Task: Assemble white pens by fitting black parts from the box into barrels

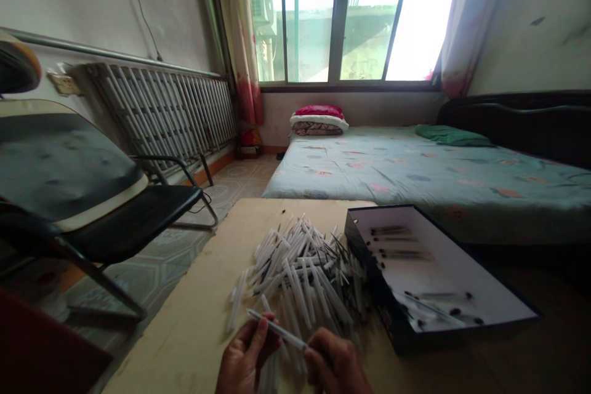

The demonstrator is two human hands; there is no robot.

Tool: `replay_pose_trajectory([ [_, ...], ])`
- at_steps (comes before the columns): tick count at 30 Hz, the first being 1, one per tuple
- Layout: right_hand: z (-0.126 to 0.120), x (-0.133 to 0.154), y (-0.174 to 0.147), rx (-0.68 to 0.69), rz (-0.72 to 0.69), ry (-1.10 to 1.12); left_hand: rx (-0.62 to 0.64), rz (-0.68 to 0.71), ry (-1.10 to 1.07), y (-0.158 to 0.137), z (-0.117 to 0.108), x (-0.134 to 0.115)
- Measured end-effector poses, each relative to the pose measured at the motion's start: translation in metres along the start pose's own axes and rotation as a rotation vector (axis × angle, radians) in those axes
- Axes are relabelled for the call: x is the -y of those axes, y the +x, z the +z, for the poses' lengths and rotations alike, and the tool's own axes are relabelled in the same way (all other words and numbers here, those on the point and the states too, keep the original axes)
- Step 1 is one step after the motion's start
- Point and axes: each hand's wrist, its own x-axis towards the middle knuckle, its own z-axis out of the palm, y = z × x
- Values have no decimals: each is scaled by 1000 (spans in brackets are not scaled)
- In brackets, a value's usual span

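Observation:
Between my two hands is a slim pen [287,336] with a pale, see-through barrel, tilted down to the right. My left hand [247,351] pinches it near its upper left end, thumb on top. The fingers of my right hand [335,358] are closed round its lower right end, which they hide. Just beyond my hands lies a loose heap of clear pen barrels [300,271]. Thin dark refills [339,252] are mixed in on the heap's right side.
An open dark-edged box [443,265] with a white inside stands right of the heap, holding several pens and small black caps. All this rests on a cream table [184,320]. Beyond are a bed [369,166], a black chair [138,209] at left and a radiator [170,104].

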Motion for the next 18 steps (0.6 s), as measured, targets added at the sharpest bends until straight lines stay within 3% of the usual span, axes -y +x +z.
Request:
replay_pose_trajectory([
  [4,-5,2,-1,-161,-227,-279,-13,-16,8,-3,-1,2],
  [9,-5,4,0,-122,-118,-255,-20,-3,-11,-5,-1,5],
  [18,5,-3,-2,-144,-59,-104,-19,12,-2,-7,-3,3],
])
